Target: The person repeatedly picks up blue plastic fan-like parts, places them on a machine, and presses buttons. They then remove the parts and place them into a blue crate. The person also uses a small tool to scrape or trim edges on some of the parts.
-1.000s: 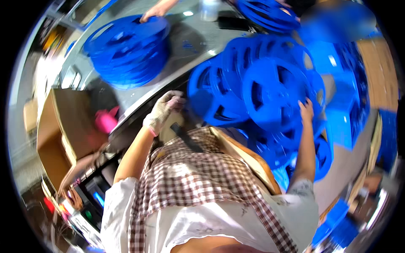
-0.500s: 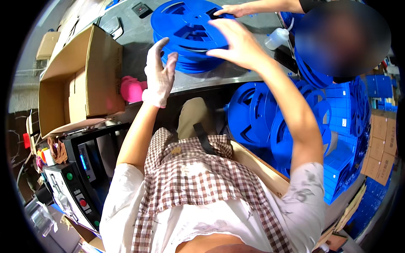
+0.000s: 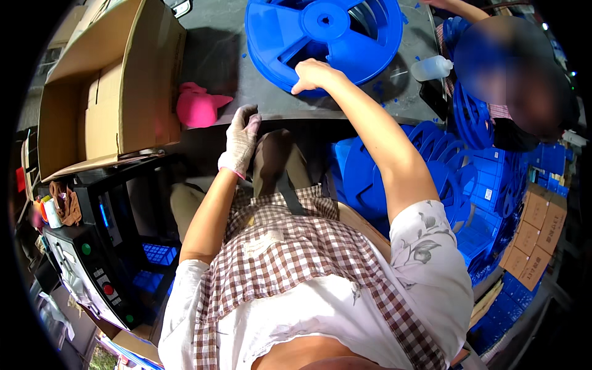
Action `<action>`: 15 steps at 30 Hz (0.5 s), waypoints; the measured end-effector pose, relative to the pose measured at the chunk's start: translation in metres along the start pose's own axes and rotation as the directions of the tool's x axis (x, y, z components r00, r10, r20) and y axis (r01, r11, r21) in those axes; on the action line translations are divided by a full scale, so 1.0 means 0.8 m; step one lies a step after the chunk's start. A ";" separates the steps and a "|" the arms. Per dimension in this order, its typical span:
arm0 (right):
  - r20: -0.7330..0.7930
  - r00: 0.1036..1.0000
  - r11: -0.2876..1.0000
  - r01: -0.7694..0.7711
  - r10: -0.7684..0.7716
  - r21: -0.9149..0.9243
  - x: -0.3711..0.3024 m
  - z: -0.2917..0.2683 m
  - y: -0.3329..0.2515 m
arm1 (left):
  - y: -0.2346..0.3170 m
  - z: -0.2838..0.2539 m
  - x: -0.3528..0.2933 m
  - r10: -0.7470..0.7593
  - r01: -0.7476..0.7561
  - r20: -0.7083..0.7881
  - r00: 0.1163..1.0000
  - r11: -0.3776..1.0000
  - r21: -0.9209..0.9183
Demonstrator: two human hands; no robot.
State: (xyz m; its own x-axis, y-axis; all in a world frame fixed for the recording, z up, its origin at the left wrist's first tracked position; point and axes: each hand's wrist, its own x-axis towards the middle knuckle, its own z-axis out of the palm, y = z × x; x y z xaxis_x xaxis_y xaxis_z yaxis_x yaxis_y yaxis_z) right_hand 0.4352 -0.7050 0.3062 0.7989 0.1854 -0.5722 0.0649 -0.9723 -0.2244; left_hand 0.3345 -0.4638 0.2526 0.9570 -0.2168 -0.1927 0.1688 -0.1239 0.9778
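Observation:
A stack of blue plastic reels (image 3: pixel 325 21) with cut-out windows lies on the grey metal table. My bare right hand (image 3: pixel 316 75) grips the near rim of the top reel, thumb at the outer edge and fingers bent over into a window. The lower reels are mostly hidden beneath it. My left hand (image 3: pixel 240 140), in a thin white glove, hovers in front of the table edge over my lap. It is empty, with loosely bent fingers and the thumb apart. Left of it, a pink cloth-like thing (image 3: pixel 198 106) lies by the table edge.
An open cardboard box (image 3: pixel 145 74) stands at the left, above a black machine (image 3: pixel 102 277) with buttons. A white squeeze bottle (image 3: pixel 431 68) lies on the table's right. More blue reels (image 3: pixel 431 166) fill the right below the table. A co-worker's arm (image 3: pixel 462 8) shows at upper right.
My right hand has come down onto the reel's near rim. My left hand has drawn back from the stack toward my lap. The co-worker's hand has left the reel. The whole view has shifted.

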 end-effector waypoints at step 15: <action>0.016 0.978 0.954 0.201 -0.209 0.221 -0.013 0.002 -0.003 | 0.017 -0.081 -0.036 -0.066 0.061 -0.016 0.998 0.975 -0.215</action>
State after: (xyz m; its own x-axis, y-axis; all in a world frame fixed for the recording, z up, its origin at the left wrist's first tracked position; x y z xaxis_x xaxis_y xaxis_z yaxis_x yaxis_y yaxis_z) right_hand 0.4256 -0.7041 0.3116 0.7582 0.3869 -0.5247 0.0905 -0.8595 -0.5031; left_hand 0.3243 -0.3963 0.2768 0.9473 -0.1928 -0.2558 0.2740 0.0746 0.9588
